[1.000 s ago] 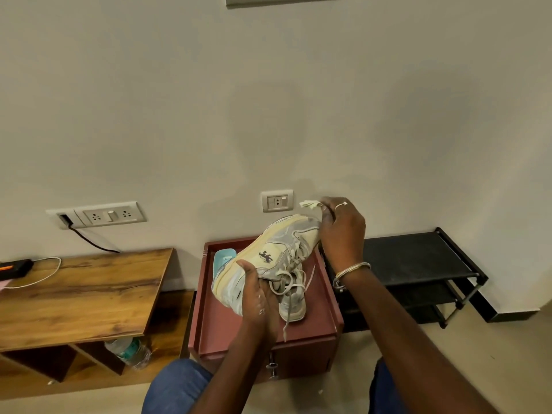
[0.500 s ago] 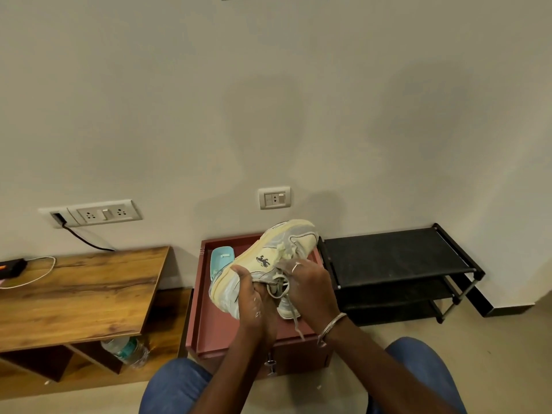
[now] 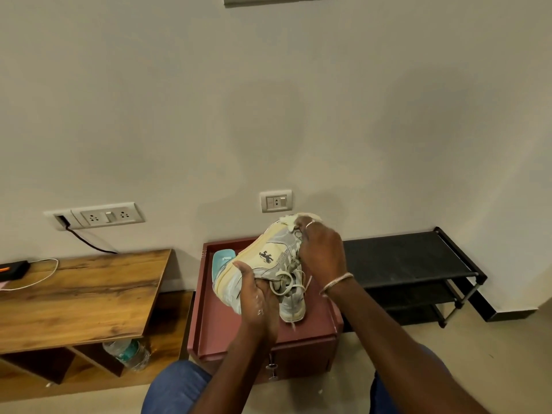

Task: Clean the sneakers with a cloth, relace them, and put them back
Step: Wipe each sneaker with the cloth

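A cream and grey sneaker (image 3: 263, 258) with a small dark logo is held tilted above the red cabinet (image 3: 215, 324), toe pointing up and away. My left hand (image 3: 257, 297) grips its heel end from below. My right hand (image 3: 321, 252) presses a pale cloth (image 3: 291, 219) against the toe end, fingers closed on it. Loose off-white laces (image 3: 286, 282) hang from the middle of the shoe. A second sneaker (image 3: 292, 306) stands on the cabinet top under the held one, mostly hidden.
A teal object (image 3: 222, 259) lies at the cabinet's back left. A black shoe rack (image 3: 400, 258) stands to the right, a wooden table (image 3: 80, 291) with a cable to the left, a water bottle (image 3: 128, 354) beneath it. Wall sockets sit behind.
My right hand moved from the sneaker's laces in the middle back up to the toe end with the cloth. The left hand keeps the same grip on the heel.
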